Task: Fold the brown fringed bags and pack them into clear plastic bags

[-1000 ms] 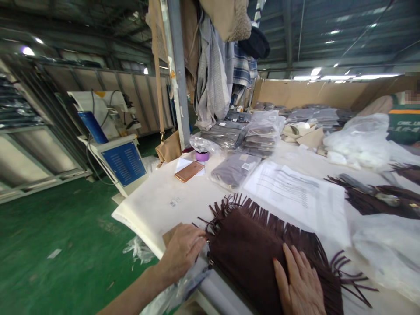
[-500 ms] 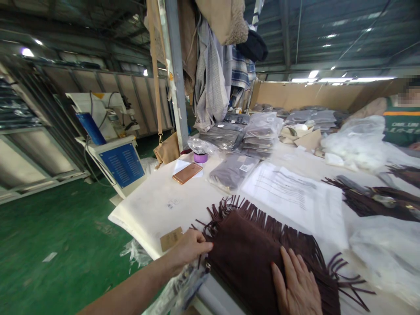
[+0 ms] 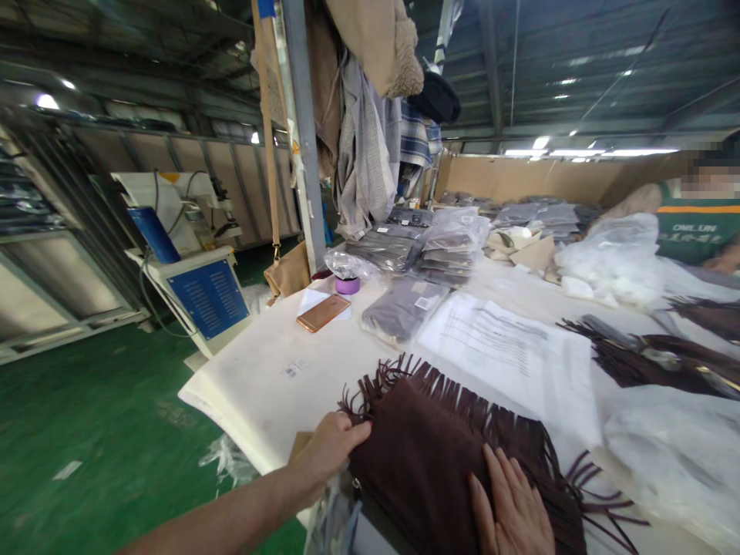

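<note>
A dark brown fringed bag (image 3: 428, 455) lies flat at the near edge of the white table (image 3: 248, 385), its fringe spread along the far and right sides. At its left corner, my left hand (image 3: 331, 447) pinches the edge between thumb and fingers. My right hand (image 3: 513, 505) rests on the bag's right part, fingers extended and thumb apart. Part of a brown cardboard tag (image 3: 301, 442) shows behind my left hand. Below that hand, clear plastic (image 3: 332, 516) hangs near the table edge.
Beyond the bag are printed sheets (image 3: 509, 347), a plastic-wrapped grey item (image 3: 401, 308), a phone (image 3: 324, 313) and purple tape (image 3: 348, 285). Clear bags (image 3: 682, 455) and more fringed pieces (image 3: 641, 351) lie right. A metal post (image 3: 304, 139) stands behind; a person (image 3: 694, 223) is at far right.
The view has shifted slightly. The cardboard tag is now mostly hidden behind my left hand. Both hands stay on the bag in nearly the same places.
</note>
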Action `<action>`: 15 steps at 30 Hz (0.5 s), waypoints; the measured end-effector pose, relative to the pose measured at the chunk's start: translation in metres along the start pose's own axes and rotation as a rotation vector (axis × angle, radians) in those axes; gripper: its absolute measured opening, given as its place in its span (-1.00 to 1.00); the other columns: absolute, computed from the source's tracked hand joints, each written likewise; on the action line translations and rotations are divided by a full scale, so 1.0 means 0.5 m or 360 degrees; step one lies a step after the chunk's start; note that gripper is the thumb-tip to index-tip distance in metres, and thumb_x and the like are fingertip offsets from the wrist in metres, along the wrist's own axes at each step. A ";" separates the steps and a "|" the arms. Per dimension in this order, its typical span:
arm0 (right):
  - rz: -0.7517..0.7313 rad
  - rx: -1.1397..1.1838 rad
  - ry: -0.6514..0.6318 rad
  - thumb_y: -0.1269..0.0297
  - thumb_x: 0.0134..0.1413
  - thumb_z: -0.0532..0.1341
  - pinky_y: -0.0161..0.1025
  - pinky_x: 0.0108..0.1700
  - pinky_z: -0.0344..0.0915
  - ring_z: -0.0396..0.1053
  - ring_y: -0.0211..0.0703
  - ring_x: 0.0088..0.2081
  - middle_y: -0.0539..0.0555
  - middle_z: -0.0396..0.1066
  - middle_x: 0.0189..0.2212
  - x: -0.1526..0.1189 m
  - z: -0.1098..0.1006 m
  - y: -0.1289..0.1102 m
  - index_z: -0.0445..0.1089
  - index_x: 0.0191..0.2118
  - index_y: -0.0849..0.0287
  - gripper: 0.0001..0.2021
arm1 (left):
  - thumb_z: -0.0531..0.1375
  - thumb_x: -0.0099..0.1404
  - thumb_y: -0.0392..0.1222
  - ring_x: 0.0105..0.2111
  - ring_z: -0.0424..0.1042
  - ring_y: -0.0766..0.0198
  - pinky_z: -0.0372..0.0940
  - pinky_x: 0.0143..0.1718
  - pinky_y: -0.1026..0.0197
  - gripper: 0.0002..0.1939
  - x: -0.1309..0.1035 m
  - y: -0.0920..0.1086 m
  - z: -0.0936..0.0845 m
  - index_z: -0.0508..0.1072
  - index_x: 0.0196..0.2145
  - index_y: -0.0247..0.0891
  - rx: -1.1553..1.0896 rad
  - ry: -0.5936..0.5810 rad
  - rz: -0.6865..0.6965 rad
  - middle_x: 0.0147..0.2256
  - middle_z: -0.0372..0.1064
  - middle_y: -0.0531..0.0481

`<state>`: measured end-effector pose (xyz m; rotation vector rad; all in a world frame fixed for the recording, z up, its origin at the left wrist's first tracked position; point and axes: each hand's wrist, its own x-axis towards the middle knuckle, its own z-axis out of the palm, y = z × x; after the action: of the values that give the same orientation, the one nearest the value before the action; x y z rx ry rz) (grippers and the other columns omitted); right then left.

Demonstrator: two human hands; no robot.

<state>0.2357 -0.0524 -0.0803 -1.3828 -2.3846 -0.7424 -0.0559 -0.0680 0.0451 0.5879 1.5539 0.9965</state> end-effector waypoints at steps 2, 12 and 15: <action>0.0001 -0.0018 0.0004 0.21 0.17 -0.10 0.05 -0.03 0.28 0.22 0.16 0.11 0.18 0.24 0.13 0.001 -0.002 -0.001 0.35 0.03 0.14 -0.58 | 0.30 -0.02 -0.14 -0.60 0.11 0.38 0.08 -0.47 0.32 -0.60 -0.005 -0.002 0.001 0.18 -0.79 -0.25 0.0045 0.0078 0.0079 -0.74 0.00 0.18; 0.0258 0.0337 0.0025 0.07 0.21 -0.16 -0.02 -0.06 0.28 0.30 0.05 0.05 0.13 0.36 0.02 0.012 -0.004 0.002 0.22 0.15 0.05 -0.51 | 0.35 -0.06 0.04 -0.26 0.43 0.14 0.26 -0.06 0.14 -0.61 0.004 0.022 -0.020 0.50 -0.36 -0.32 -0.0346 -0.1072 -0.0216 -0.36 0.48 -0.10; 0.0369 0.0332 0.0024 0.08 0.21 -0.17 0.01 -0.03 0.26 0.27 0.06 0.08 0.15 0.36 0.02 0.021 -0.018 -0.016 0.20 0.17 0.06 -0.51 | 0.32 0.04 -0.08 -0.21 0.43 0.13 0.23 0.01 0.11 -0.73 0.000 0.035 -0.037 0.52 -0.33 -0.30 0.0004 -0.1106 0.0087 -0.31 0.49 -0.08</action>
<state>0.2237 -0.0533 -0.0703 -1.5214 -2.1690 -0.4282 -0.0760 -0.0641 0.0601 0.8711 0.9242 0.7169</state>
